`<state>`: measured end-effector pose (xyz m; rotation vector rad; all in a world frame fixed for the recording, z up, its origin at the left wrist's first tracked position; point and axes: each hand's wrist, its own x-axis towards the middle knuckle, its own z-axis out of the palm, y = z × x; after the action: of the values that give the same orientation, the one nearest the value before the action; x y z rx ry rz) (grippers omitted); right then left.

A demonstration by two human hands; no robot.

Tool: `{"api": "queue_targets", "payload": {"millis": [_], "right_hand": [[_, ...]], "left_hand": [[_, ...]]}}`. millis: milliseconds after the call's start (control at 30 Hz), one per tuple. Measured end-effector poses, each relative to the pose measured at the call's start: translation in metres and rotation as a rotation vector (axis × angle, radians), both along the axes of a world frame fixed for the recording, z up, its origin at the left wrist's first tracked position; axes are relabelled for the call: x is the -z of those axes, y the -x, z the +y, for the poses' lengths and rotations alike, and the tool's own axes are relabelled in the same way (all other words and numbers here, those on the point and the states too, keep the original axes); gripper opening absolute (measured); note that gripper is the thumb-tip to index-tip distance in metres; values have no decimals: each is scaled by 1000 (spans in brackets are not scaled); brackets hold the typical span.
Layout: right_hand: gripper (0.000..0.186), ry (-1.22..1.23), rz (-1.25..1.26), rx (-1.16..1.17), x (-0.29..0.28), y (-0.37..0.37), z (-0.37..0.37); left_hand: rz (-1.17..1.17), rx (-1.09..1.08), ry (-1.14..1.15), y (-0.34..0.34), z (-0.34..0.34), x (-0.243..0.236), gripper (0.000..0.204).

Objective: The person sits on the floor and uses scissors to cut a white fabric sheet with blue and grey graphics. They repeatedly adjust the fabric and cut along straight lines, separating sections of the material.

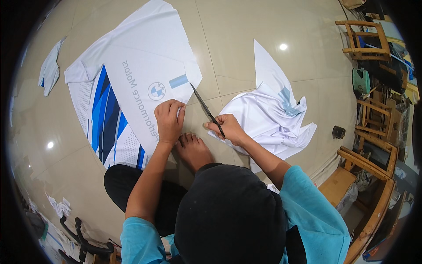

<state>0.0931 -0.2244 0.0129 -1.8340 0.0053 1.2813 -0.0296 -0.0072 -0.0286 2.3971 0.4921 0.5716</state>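
The right hand (228, 128) grips black scissors (205, 107) pointing to 11 o'clock; the left hand (169, 119), its pinch unclear, rests curled on printed white fabric (145, 44), at 10 o'clock on the floor (233, 26).

The handle of the dark metal scissors (203, 105) is partly covered by the right grip (231, 130). Left of the scissors, the left grip (169, 119) hides some of the white printed cloth (147, 42). Below the scissors, the black-covered head (229, 215) is cut by the view's lower edge.
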Motion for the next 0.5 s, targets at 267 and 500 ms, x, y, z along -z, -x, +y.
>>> {"api": "queue_targets", "payload": {"millis": [267, 500], "right_hand": [[50, -16, 0, -13, 7, -6, 5], [49, -25, 14, 13, 4, -7, 10]], "left_hand": [[-8, 8, 6, -1, 0, -2, 14], [2, 10, 1, 1, 1, 0, 15]]}}
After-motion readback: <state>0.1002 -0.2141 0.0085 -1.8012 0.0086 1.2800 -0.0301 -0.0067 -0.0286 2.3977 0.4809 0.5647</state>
